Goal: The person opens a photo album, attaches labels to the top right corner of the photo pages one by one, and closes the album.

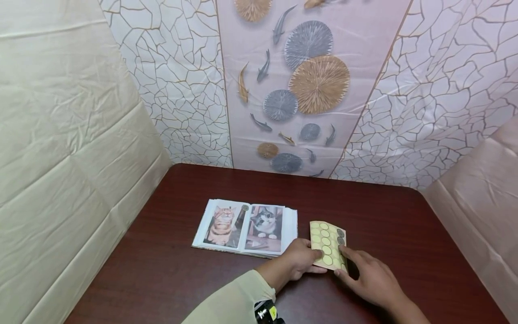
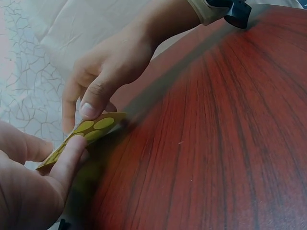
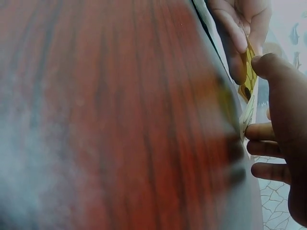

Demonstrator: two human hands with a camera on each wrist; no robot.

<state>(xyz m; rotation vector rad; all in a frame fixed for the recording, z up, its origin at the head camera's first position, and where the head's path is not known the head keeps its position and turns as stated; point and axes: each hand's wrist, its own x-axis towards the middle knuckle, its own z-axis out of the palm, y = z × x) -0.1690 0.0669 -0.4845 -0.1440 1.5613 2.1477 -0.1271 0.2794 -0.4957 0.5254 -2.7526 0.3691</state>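
Observation:
My left hand (image 1: 299,258) pinches a yellow sticker sheet (image 1: 325,238) at its lower left, thumb on the front face. Rows of round outlines cover the sheet, with two dark round stickers (image 1: 341,237) along its right edge. My right hand (image 1: 370,274) reaches in from the right, its thumb and index finger touching the sheet but spread apart. In the left wrist view the right thumb (image 2: 89,106) rests on the sheet's edge. The right wrist view has the other fingers (image 3: 266,147) apart and fairly straight. Whether a sticker is lifted cannot be told.
An open photo album (image 1: 289,227) lies left of the sheet, with a cat photo on each visible page. A dark round sticker (image 1: 244,208) sits at the left photo's top right corner. The dark red wooden table (image 1: 182,279) is bordered by patterned and beige cloth (image 1: 73,180).

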